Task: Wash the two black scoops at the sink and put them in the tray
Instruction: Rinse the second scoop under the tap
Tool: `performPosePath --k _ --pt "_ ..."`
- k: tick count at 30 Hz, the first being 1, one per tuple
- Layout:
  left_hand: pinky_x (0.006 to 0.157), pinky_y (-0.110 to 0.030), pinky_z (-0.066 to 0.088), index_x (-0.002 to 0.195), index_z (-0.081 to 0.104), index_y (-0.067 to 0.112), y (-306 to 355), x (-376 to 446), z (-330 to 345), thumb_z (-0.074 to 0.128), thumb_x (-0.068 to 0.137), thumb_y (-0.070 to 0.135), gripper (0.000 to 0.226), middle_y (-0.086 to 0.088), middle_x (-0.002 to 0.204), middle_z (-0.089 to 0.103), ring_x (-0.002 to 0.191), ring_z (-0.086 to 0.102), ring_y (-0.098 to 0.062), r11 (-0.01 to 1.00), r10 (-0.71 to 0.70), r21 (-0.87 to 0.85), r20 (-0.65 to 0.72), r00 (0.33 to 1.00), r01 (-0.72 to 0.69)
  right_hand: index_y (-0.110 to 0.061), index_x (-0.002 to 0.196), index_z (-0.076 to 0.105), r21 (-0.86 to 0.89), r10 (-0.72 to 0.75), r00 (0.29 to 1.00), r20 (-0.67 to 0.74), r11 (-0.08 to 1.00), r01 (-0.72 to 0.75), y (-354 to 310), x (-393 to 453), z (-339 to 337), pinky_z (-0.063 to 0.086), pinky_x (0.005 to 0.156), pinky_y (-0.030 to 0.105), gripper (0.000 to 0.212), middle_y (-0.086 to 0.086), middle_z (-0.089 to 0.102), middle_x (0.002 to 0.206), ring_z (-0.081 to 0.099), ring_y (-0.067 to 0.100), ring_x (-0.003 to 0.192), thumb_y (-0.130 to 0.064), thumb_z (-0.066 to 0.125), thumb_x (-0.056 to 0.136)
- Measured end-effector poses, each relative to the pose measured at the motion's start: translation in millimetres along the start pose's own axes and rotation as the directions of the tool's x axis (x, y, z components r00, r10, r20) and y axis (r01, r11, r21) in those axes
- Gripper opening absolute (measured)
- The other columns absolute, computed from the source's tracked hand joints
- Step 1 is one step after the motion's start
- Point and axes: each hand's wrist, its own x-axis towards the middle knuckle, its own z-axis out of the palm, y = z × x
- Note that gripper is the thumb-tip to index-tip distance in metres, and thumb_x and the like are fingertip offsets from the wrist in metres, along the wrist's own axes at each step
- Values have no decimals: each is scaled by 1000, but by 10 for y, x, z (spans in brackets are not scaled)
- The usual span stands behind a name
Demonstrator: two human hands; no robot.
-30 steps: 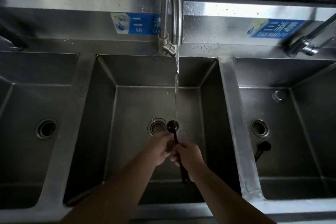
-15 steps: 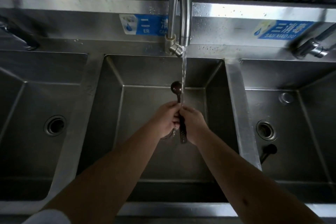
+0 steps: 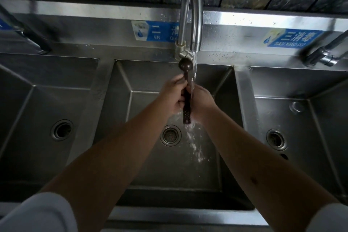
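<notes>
A black scoop (image 3: 185,65) with a round bowl and a long handle stands upright under the running faucet (image 3: 195,30) of the middle sink (image 3: 143,165). My left hand (image 3: 174,97) and my right hand (image 3: 200,102) both grip its handle from either side. Water runs down the handle, and the handle's dotted lower end sticks out below my hands. A small dark bit of the second black scoop (image 3: 284,156) shows in the right sink (image 3: 320,137), mostly hidden behind my right forearm. No tray is in view.
Three steel basins sit side by side, each with a round drain; the left sink (image 3: 37,118) holds nothing. More taps stand at the far left (image 3: 28,34) and far right (image 3: 323,54). Blue labels are stuck on the backsplash. Water splashes on the middle basin floor.
Both hands have lifted the scoop up toward the faucet spout, so its bowl now sits just below the outlet. My view has come closer to the sink.
</notes>
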Motion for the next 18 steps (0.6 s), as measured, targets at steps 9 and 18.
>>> performPosePath --k 9,18 --pt "44 -26 49 75 73 21 -1135 -505 -181 66 85 17 12 -8 71 68 54 65 -17 980 -121 157 -28 992 124 -21 94 77 -504 0 957 -289 851 -152 930 -623 -737 59 71 37 13 10 79 83 71 22 69 -16 65 94" --pt "58 -35 49 96 66 6 -1548 -848 -214 58 94 17 14 -13 75 65 61 61 -24 933 -315 173 -25 949 315 -29 86 75 -615 3 948 -319 760 -209 1229 -1034 -955 56 65 30 14 4 78 76 67 12 59 -18 68 92"
